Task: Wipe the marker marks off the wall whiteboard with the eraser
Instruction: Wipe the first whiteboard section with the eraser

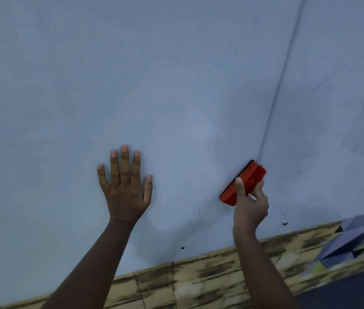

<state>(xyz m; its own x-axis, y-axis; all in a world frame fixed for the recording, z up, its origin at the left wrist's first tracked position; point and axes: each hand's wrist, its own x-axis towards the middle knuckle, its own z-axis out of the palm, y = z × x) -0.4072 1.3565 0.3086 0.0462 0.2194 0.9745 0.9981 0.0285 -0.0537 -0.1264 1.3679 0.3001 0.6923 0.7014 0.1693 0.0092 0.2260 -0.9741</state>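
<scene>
The wall whiteboard (154, 85) fills most of the head view, pale grey-blue with smeared haze. My right hand (249, 206) grips an orange eraser (247, 179) with a black felt face, pressed against the board just below a vertical seam (283, 81). My left hand (125, 186) lies flat on the board with fingers spread, left of the eraser. Faint thin marker strokes (317, 86) show on the panel right of the seam, and small dark marks (193, 228) sit low on the board between my arms.
Below the board's lower edge runs a wall band with a yellowish brick pattern (187, 284). A grey-blue geometric patterned surface (359, 239) sits at the lower right. Two small dark screw heads (285, 223) dot the board near its bottom edge.
</scene>
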